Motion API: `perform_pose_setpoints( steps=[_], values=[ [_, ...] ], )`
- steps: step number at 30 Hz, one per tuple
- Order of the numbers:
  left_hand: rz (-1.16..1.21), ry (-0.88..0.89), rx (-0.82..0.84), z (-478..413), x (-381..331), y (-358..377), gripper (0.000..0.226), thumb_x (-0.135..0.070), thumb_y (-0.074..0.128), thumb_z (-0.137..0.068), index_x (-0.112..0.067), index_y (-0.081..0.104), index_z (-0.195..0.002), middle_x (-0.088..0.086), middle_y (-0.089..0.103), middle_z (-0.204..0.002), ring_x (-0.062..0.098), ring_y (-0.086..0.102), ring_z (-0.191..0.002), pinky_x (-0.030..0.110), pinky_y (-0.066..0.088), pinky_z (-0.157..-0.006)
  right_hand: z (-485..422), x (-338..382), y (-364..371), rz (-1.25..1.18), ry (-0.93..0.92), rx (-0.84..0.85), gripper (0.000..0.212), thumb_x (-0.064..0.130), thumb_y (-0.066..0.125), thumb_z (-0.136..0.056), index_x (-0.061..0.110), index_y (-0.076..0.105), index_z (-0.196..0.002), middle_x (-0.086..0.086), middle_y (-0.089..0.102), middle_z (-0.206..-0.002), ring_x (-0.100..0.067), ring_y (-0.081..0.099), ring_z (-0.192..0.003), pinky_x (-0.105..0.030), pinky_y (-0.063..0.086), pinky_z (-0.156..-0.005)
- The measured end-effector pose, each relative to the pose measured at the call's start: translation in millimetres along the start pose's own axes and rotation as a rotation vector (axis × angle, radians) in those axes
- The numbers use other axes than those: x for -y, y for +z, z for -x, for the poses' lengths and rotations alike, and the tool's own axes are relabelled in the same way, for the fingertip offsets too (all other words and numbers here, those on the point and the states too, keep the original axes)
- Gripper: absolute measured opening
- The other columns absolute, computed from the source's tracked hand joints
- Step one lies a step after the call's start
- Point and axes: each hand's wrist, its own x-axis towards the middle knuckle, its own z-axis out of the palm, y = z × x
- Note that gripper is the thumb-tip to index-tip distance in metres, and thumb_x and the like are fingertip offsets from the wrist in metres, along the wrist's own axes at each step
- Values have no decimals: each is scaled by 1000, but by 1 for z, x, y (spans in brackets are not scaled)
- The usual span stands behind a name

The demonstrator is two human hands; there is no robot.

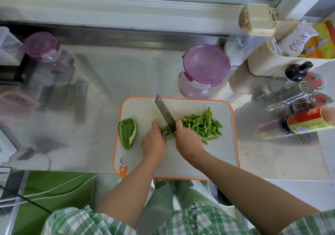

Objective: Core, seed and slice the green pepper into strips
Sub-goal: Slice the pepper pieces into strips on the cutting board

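Observation:
A white cutting board with an orange rim (pixel 224 155) lies on the metal counter. My right hand (pixel 187 138) grips the handle of a cleaver (pixel 164 111), its blade angled down onto a green pepper piece (pixel 167 130). My left hand (pixel 154 140) presses that piece flat against the board, fingers just left of the blade. A pile of green pepper strips (pixel 201 123) lies to the right of the blade. An uncut pepper half (pixel 127 133), hollow side up, rests at the board's left edge.
A purple-lidded clear jar (pixel 204 70) stands just behind the board; another purple-lidded jar (pixel 45 48) stands at the far left. Sauce bottles and spice shakers (pixel 297 108) crowd the right side beside a cream bin (pixel 272 60). The counter's front edge runs under the board.

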Motion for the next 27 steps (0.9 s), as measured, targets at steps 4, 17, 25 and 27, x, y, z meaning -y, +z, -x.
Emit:
perform_pose_setpoints(
  steps=[4,17,25,27],
  values=[
    [-19,-3,-8,1,0,-2,19,-29,46,-99,-12,42,-106,9,65,-97,35,62,-90,35,36,-61,1,-4,0,-67,35,-16,23,6,42,-97,12,33,-118,-4,52,-77,-30,59,-72,-36,40,-55],
    [46,57,52,12,2,-3,18,-28,47,-99,-11,45,-105,13,66,-100,37,61,-92,38,42,-66,1,-17,-7,-222,94,-65,15,12,40,-99,8,35,-112,-4,48,-71,-29,51,-65,-33,35,-51],
    [65,-48,86,7,-7,2,21,-30,50,-99,-11,47,-107,13,65,-105,36,60,-99,36,40,-70,19,-27,-4,-230,-23,-62,13,19,41,-99,10,35,-107,0,43,-65,-28,47,-60,-34,32,-51],
    [55,-51,89,6,-7,2,22,-30,50,-98,-11,47,-107,12,65,-105,36,60,-99,36,41,-70,20,-28,-2,-214,-13,-57,11,19,42,-99,12,34,-102,-1,45,-65,-29,48,-59,-35,33,-52]
  ],
)
